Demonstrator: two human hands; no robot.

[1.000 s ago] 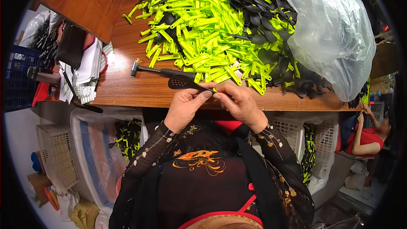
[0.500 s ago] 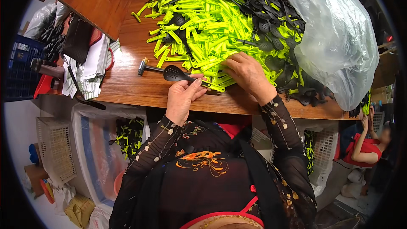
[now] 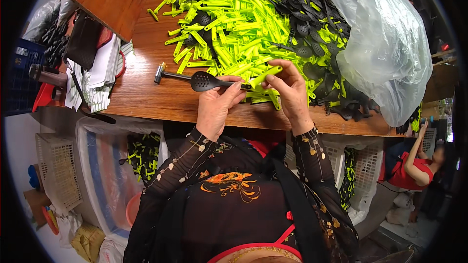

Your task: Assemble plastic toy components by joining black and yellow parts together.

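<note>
My left hand (image 3: 218, 109) grips a black slotted spoon head (image 3: 204, 81) by its thin stem, with the spoon bowl pointing left over the wooden table (image 3: 161, 98). My right hand (image 3: 291, 90) pinches a neon yellow plastic handle (image 3: 266, 76) by one end, just right of the stem's tip. The two parts nearly meet between my hands. Behind them lies a big heap of yellow handles (image 3: 243, 24) mixed with black spoon heads (image 3: 312, 17).
A small hammer (image 3: 163, 73) lies on the table left of the spoon. A large clear plastic bag (image 3: 385, 48) sits at the right. Papers and a dark pouch (image 3: 90, 63) lie at the left edge. White baskets (image 3: 58, 175) stand below; another person (image 3: 414, 165) sits at the right.
My right hand reached into the yellow heap, then came back holding a yellow handle. The left hand kept the black spoon head and now holds it up to the handle.
</note>
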